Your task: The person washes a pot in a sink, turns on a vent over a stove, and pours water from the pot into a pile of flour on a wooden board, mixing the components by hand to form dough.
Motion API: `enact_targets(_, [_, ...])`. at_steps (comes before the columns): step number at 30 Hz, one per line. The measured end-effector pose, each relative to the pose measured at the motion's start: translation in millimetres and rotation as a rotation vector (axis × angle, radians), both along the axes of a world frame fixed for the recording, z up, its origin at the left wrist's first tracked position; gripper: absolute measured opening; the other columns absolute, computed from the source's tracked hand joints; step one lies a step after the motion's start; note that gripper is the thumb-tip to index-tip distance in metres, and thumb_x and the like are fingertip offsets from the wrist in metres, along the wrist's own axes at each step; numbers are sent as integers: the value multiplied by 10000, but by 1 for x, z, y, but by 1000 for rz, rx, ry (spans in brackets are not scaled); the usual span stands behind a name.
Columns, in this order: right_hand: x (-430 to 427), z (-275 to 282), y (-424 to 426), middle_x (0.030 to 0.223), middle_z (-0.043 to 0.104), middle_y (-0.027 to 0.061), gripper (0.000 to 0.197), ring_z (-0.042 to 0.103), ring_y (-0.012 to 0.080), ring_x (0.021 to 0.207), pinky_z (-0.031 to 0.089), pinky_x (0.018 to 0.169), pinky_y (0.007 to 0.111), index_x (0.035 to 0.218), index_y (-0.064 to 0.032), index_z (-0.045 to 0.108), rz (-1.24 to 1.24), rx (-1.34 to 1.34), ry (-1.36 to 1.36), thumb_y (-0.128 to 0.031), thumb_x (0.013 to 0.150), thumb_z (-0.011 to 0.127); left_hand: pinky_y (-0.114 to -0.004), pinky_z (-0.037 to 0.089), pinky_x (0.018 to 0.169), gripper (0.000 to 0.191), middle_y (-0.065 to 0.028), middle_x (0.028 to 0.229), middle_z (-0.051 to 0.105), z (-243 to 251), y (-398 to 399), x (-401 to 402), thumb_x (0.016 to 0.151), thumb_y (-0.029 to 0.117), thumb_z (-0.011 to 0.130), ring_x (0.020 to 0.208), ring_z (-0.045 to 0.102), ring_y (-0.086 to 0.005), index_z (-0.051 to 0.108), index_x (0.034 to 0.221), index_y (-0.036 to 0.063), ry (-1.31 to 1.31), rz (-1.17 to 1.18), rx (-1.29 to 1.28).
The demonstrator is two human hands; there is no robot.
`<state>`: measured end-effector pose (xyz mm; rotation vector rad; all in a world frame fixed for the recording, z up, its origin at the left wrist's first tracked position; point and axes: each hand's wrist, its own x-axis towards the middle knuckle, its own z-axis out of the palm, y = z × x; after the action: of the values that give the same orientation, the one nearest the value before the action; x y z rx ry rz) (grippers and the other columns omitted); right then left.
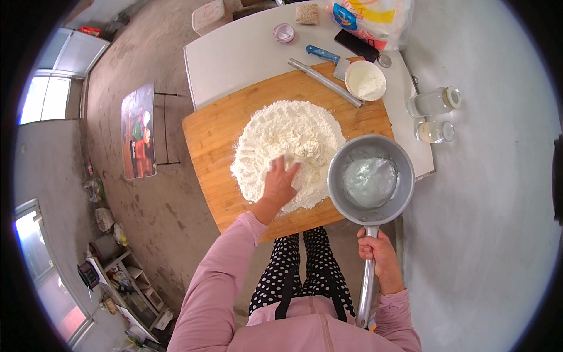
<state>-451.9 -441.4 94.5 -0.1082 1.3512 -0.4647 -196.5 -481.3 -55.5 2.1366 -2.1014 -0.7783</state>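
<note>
A wide heap of white flour [268, 132] covers the middle of a wooden board [211, 136], with damp clumps [308, 147] near its centre. My left hand [281, 182] rests in the near side of the flour, fingers apart and their tips partly sunk in it. My right hand [376, 251] is wrapped around the long metal handle of a grey saucepan [336, 176]. Clear liquid, apparently water [369, 181], lies in the bottom of the pan. The pan is held over the board's right edge, beside the flour.
A metal rod [325, 82], a blue-handled cleaver [323, 53] and a bowl of flour [365, 81] sit at the board's far right. Behind them are a phone [357, 45] and a plastic bag [374, 20]. Two glass jars [433, 102] stand by the wall at right.
</note>
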Motion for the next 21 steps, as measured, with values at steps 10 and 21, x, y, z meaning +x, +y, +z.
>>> enact_targets(10, [-14, 13, 0, 594, 381, -16, 138, 339, 42, 475, 277, 394, 170, 848, -14, 496, -82, 5, -74, 47, 725, 507, -428, 432, 818, 400, -165, 1236, 381, -25, 3, -1, 744, 76, 527, 1123, 406, -339, 548, 1116, 220, -14, -195, -116])
enact_targets(21, [-26, 15, 1, 583, 377, -14, 147, 350, 42, 473, 280, 389, 166, 850, -6, 497, -140, -31, -10, 45, 714, 513, -438, 330, 938, 308, -44, 1283, 398, -17, -45, -52, 806, 124, 475, 1167, 397, -231, 538, 1105, 169, -89, -465, -101])
